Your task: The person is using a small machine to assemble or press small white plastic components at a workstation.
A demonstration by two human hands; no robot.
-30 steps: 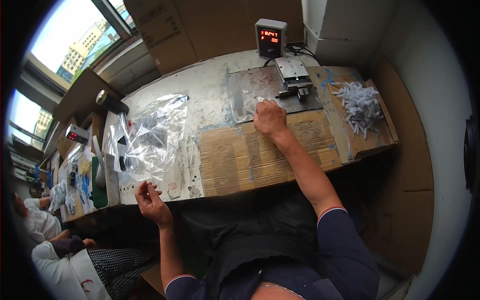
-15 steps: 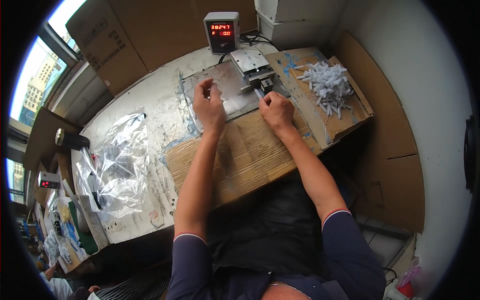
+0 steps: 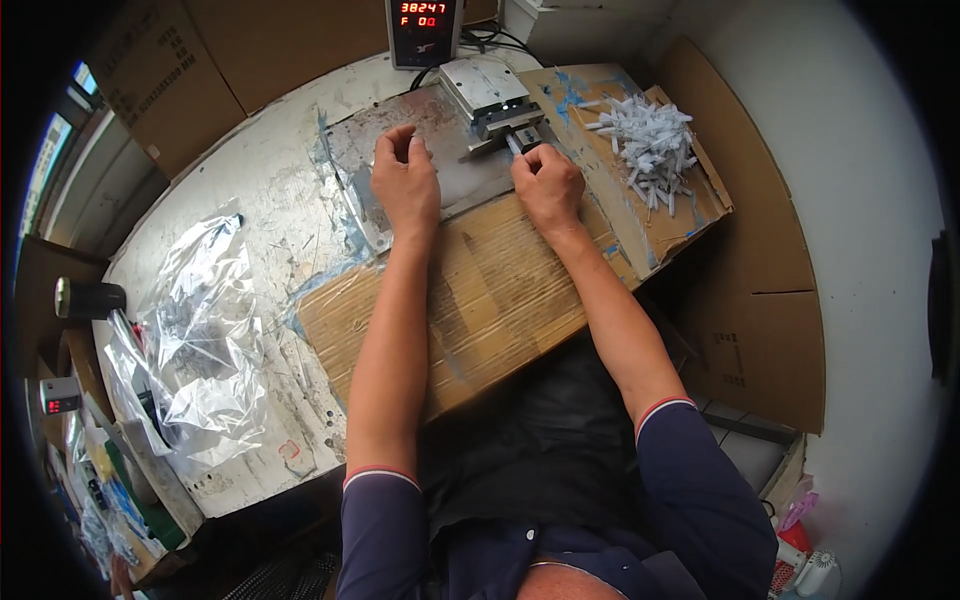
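Note:
My left hand (image 3: 405,188) rests on a scratched metal plate (image 3: 345,150), fingers curled inward; whether it holds anything is hidden. My right hand (image 3: 547,185) pinches a small pale part (image 3: 516,146) at the front of a small metal fixture (image 3: 485,90) that is mounted at the plate's far edge. Both forearms lie across a cardboard sheet (image 3: 500,300) covering the bench front. A heap of small white parts (image 3: 650,140) lies on cardboard just right of my right hand.
A counter box with red digits (image 3: 424,28) stands behind the fixture. Clear plastic bags (image 3: 200,330) lie at the bench's left, beside a dark cylinder (image 3: 90,298) and another small display (image 3: 60,395). Cardboard panels (image 3: 770,280) line the right side.
My left hand left the plastic bags at the left and came to the metal plate beside the right hand. The view swung so the fixture now sits centred ahead.

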